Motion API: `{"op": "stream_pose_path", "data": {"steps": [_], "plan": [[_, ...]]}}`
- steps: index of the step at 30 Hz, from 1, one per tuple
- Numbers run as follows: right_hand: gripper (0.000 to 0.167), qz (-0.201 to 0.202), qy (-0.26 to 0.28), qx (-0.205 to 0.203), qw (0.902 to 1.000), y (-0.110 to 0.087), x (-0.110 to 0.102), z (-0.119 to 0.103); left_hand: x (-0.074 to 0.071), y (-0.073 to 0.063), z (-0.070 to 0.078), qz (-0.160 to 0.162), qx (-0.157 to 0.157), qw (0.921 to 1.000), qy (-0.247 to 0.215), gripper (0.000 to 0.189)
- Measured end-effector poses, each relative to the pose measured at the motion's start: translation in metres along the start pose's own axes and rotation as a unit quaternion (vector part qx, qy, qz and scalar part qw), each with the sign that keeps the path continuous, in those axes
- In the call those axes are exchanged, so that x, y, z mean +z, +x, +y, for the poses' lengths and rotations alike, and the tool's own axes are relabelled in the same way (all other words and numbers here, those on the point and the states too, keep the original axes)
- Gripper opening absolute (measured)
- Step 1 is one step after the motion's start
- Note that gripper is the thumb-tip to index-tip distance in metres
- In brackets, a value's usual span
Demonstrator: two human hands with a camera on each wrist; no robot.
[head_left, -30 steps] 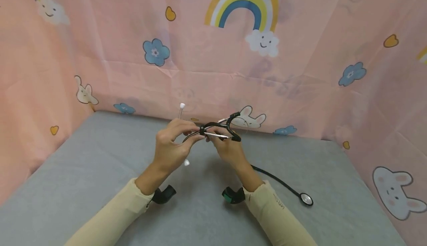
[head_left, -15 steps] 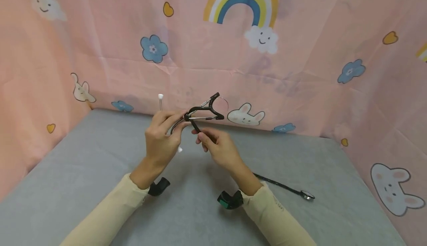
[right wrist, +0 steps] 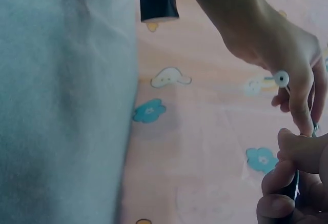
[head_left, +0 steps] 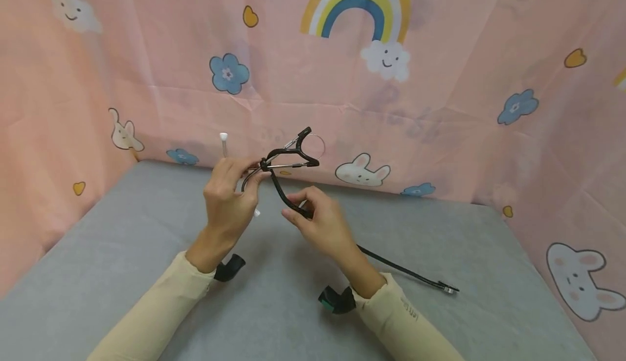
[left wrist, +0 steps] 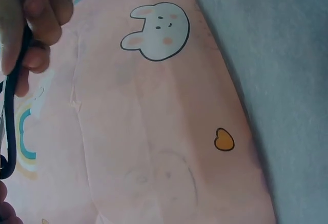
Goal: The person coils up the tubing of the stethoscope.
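I have the stethoscope [head_left: 287,150] raised mid-frame, the left hand [head_left: 226,195] gripping it beside its dark crossing [head_left: 264,165] and the right hand [head_left: 324,221] pinching the tube [head_left: 280,188], with the chestpiece [head_left: 448,288] at lower right, touching the table [head_left: 274,317] or not I can't tell. I judge this step to be working the tube loose; next seems to call for a steady left hold and a gentle right pull.

I count one stethoscope [head_left: 280,191], two ear tips [head_left: 223,136] (probably; one is half hidden), two black devices [head_left: 230,268] and two sleeves [head_left: 151,312].
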State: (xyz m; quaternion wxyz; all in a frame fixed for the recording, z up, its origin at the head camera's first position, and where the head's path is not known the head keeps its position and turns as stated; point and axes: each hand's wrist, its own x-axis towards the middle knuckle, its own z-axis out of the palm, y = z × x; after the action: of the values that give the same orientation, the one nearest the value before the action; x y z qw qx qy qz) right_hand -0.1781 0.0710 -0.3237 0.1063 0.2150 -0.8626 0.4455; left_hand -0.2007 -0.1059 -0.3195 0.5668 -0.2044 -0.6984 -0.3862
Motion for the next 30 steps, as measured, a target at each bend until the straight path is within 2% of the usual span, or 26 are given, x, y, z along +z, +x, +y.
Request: {"op": "stream_pose_path", "data": {"steps": [4, 8, 11, 16, 19, 24, 27, 30], "plan": [[0.020, 0.017, -0.013, -0.053, 0.9984, -0.004, 0.004, -0.001, 0.000, 0.000, -0.001, 0.003, 0.007, 0.9999, -0.009, 0.017], [0.017, 0.028, -0.046, -0.081, 0.9952, -0.006, 0.003, 0.000, 0.001, -0.002, -0.002, -0.007, 0.012, 0.9997, -0.019, 0.015], [0.016, 0.036, -0.092, -0.080, 0.9919, -0.006, -0.003, -0.002, 0.002, -0.004, -0.004, -0.016, 0.021, 0.9995, -0.015, 0.013], [0.018, 0.067, -0.181, -0.053, 0.9797, -0.005, -0.016, -0.006, 0.003, -0.008, -0.006, -0.049, 0.040, 0.9980, 0.006, 0.011], [0.018, 0.067, -0.211, -0.065, 0.9729, -0.006, -0.021, -0.008, 0.004, -0.010, -0.006, -0.071, 0.057, 0.9956, 0.025, 0.013], [0.016, 0.074, -0.204, -0.117, 0.9692, -0.007, -0.028, -0.009, 0.008, -0.014, -0.002, -0.098, 0.108, 0.9875, 0.059, 0.012], [0.013, 0.094, -0.182, -0.125, 0.9708, -0.006, -0.032, -0.008, 0.010, -0.018, 0.003, -0.132, 0.137, 0.9798, 0.061, 0.009], [0.011, 0.097, -0.167, -0.121, 0.9737, -0.005, -0.035, -0.008, 0.012, -0.023, 0.010, -0.174, 0.156, 0.9704, 0.061, 0.011]]}}
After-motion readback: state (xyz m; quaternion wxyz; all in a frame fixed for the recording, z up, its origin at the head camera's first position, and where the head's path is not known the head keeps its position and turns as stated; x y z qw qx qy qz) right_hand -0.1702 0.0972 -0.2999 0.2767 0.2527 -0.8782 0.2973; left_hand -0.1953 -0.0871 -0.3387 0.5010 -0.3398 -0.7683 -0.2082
